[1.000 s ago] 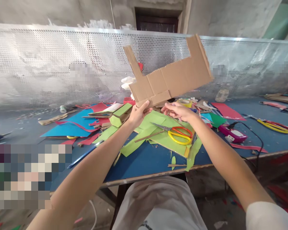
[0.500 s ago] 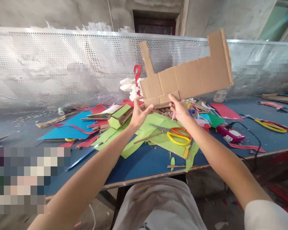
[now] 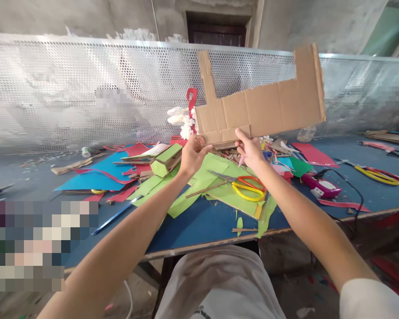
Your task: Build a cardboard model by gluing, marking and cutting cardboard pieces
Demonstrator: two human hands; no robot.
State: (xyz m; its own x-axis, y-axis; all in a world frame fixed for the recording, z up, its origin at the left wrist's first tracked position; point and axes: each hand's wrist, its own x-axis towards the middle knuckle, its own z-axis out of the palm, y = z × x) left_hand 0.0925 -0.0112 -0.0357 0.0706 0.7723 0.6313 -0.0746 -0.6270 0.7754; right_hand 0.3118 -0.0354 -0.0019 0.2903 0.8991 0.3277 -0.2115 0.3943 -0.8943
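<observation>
I hold a cut piece of brown cardboard [image 3: 262,106] up in the air above the blue table [image 3: 199,223]. It is a long strip with two upright tabs, one at each end. My left hand [image 3: 191,155] grips its lower left edge, fingers closed on it. My right hand [image 3: 251,150] pinches the bottom edge a little to the right, thumb on the near face. Below the hands lie green paper sheets [image 3: 216,186] and scissors [image 3: 244,186] with red and yellow handles.
Blue paper [image 3: 93,177], red scraps and a folded green box [image 3: 166,161] litter the left. A purple glue gun [image 3: 321,186] with a black cord and more scissors [image 3: 377,174] lie right. A perforated metal screen [image 3: 69,93] stands behind the table.
The cardboard has been lifted and shifted to the right, its tilt flattened. My right hand, which was away from it below, has taken hold of its bottom edge.
</observation>
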